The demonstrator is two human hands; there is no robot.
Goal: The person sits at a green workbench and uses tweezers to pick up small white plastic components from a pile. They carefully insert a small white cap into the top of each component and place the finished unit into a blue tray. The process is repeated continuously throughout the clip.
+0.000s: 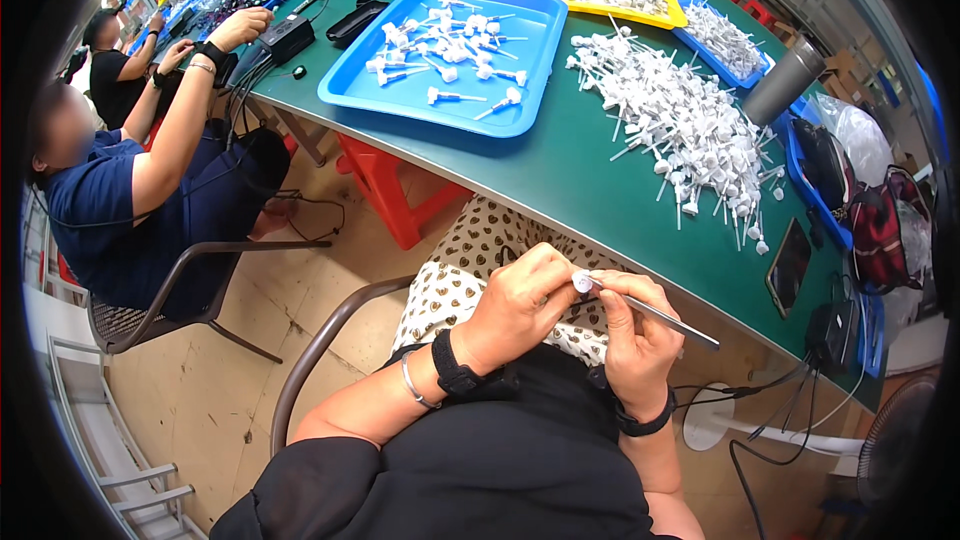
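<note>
Above my lap, in front of the table edge, my two hands meet. My left hand [515, 305] pinches a small white plastic part [583, 281], its round head facing up between the fingertips. My right hand [642, 345] is closed around a slim silver metal tool [682, 324], perhaps tweezers or a knife. The tool's tip reaches the white part, and its flat end sticks out to the right. Fingers hide most of the part's stem. On the table, a large heap of similar white stemmed parts [690, 130] spreads out, and a blue tray [345, 100] holds several more.
Yellow trays [672, 12] of white parts stand at the back, beside another blue tray [752, 78]. A dark metal cylinder [786, 80], a phone [789, 268] and cables are at the right. One co-worker [130, 180] sits at the left; another is farther back. A red stool [385, 180] stands underneath.
</note>
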